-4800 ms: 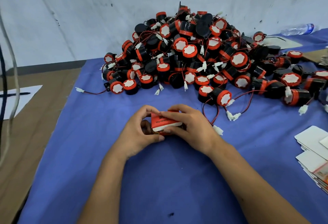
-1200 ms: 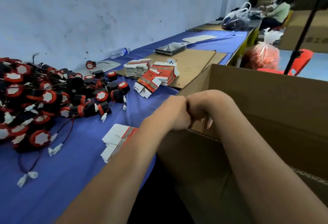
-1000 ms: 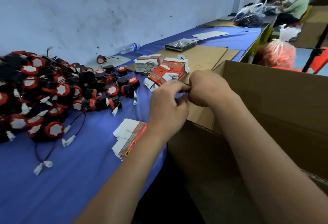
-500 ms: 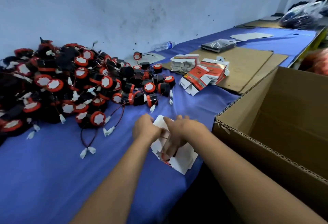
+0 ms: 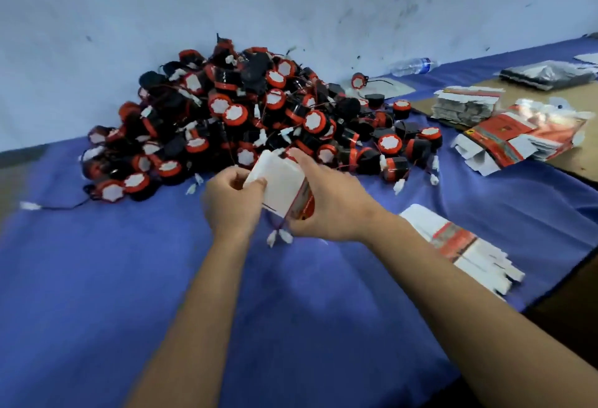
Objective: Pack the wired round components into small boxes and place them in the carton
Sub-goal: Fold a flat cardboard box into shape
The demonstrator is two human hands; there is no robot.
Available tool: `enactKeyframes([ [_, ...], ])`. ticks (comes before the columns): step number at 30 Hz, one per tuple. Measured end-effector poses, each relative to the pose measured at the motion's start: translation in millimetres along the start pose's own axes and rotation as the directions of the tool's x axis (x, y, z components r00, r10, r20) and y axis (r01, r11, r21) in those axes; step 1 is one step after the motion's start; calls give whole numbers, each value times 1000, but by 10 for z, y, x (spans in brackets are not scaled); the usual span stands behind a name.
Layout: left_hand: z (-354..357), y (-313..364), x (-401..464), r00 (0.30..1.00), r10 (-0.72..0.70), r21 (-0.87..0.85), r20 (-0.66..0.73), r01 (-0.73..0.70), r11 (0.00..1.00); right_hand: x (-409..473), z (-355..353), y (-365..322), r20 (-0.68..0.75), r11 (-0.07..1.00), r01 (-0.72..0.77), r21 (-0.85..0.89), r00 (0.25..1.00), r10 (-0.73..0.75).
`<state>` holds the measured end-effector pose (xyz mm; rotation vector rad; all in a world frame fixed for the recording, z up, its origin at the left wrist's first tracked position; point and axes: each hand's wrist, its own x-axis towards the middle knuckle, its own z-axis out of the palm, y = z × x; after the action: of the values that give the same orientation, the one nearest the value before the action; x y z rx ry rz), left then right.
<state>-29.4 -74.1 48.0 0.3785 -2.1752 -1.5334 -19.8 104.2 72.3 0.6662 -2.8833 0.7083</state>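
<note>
Your left hand [image 5: 231, 204]: it sits above the blue-covered table [image 5: 97, 294], near its front middle, with fingers curled and the thumb pinching the left side of the flat small box [image 5: 278, 186].
Your right hand [image 5: 326, 200]: it wraps the right side of the same box, fingers bent round its far top corner, so both hands hold it tilted between them.
Small box: it is white on the side facing you, with a red printed strip along its right edge; you hold it clear of the cloth.
Wires under your hands: thin red leads with white connectors [image 5: 280, 238] hang just below the box; you cannot tell whether a round component is already in your right palm.
Flat box blanks [image 5: 459, 250]: a fanned stack of white and red blanks lies at the table's right edge, just beside your right forearm.
Pile of round components [image 5: 246, 116]: black bodies with red rims and white faces are heaped behind your hands, reaching to the table's back edge at the wall, their wires tangled through the heap.
More box blanks [image 5: 517, 139]: a loose red and white bundle lies near the right back of the table, partly on a brown cardboard sheet [image 5: 579, 155].
Water bottle [image 5: 412, 66]: it lies on its side at the back edge against the wall.
</note>
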Motion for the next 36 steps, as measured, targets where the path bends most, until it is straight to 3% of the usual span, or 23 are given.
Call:
enactKeyframes([
  [2, -500, -229, 149, 994, -17, 31, -105, 20, 999, 197, 224, -294, -29, 986, 99, 133, 995, -96],
  [5, -1100, -544, 248, 972, -225, -409, -64, 180, 894, 402, 570, -620, -76, 878, 90, 470, 995, -61],
  [7, -1371, -777, 201, 980, -198, -496, 8, 176, 851, 509, 802, -792, 4, 608, -48, 792, 997, 73],
  [9, -1566, -1000, 111, 994, -43, -406, 104, 82, 910, 596, 1022, -899, 146, 298, -184, 937, 978, 146],
  [10, -1623, -1083, 79, 984, 35, -361, 177, 32, 932, 607, 1111, -907, 167, 209, -197, 958, 974, 152],
  [12, -1711, -1175, 80, 927, 142, -336, 347, -18, 942, 609, 1278, -922, 167, 129, -184, 974, 977, 130],
  [14, -1731, -1147, 105, 864, 173, -306, 472, -24, 952, 582, 1403, -920, 177, 110, -185, 976, 981, 78],
  [17, -1630, -1137, 114, 858, 186, -118, 478, -147, 982, 592, 1461, -878, 41, 257, -84, 963, 985, 170],
  [20, -1509, -1131, 100, 918, 148, -2, 369, -158, 987, 635, 1369, -720, -253, 398, 63, 915, 860, 443],
  [22, -1487, -1119, 116, 928, 155, -13, 338, -160, 987, 649, 1310, -625, -318, 442, 78, 894, 804, 502],
  [24, -1487, -1089, 128, 910, 199, -41, 365, -198, 979, 646, 1316, -620, -220, 379, 66, 923, 899, 380],
  [26, -1485, -1036, 119, 879, 226, -75, 420, -215, 974, 623, 1357, -711, 34, 235, -73, 969, 986, 166],
  [27, -1484, -1012, 113, 868, 229, -92, 441, -210, 973, 598, 1352, -774, 162, 221, -173, 960, 985, 66],
  [29, -1481, -974, 91, 855, 233, -99, 463, -212, 972, 563, 1328, -857, 327, 292, -299, 909, 944, -50],
  [33, -1437, -958, 53, 841, 264, -144, 472, -221, 964, 533, 1243, -917, 452, 261, -417, 871, 888, -89],
  [36, -1384, -999, 60, 858, 282, -184, 429, -222, 957, 498, 1249, -943, 520, 176, -494, 851, 840, -155],
])
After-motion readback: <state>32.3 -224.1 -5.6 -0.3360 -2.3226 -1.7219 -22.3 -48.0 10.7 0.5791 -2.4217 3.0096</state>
